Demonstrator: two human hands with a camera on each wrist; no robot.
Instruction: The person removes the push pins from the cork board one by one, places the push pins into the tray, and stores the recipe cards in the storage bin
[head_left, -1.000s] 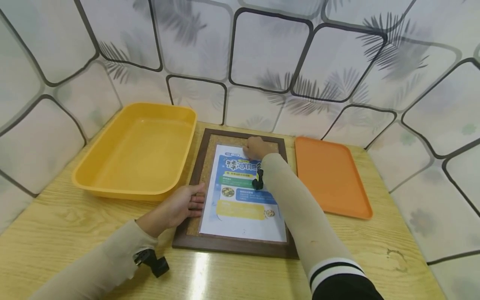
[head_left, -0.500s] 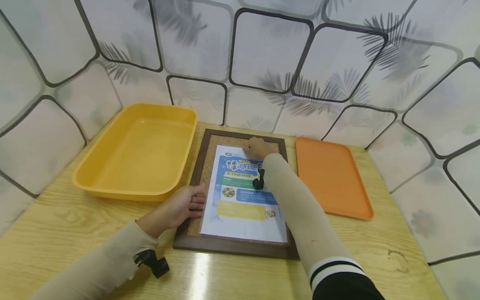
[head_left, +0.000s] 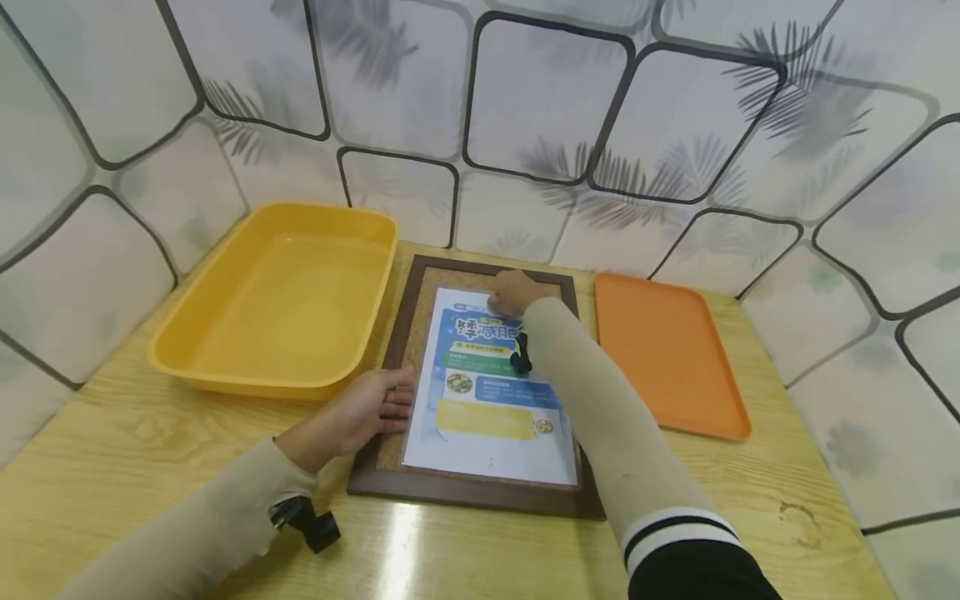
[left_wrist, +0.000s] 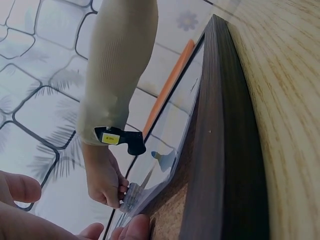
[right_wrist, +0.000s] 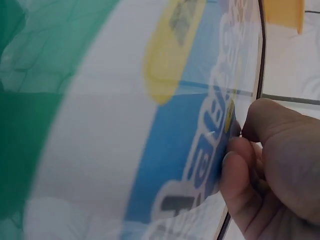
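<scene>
A printed, glossy sheet (head_left: 487, 454) with blue, green and yellow panels lies on a cork board (head_left: 420, 333) with a dark brown wooden frame. My right hand (head_left: 517, 293) is at the sheet's top edge, fingers curled. In the right wrist view its thumb and fingertips (right_wrist: 235, 165) pinch together over a tiny, mostly hidden thing at that edge; I cannot tell its kind. My left hand (head_left: 360, 417) rests at the board's left side, its extended fingers reaching across the frame to the sheet's left edge. The right forearm covers the sheet's right side.
A deep yellow tub (head_left: 288, 300) stands left of the board. To the right lies a flat orange tray (head_left: 667, 358). All are on a wooden table (head_left: 180, 467), with a patterned wall covering (head_left: 540, 100) behind and at both sides.
The head view has shifted very slightly. Both hands, the sheet and the board keep their places; the right hand stays at the top edge.
</scene>
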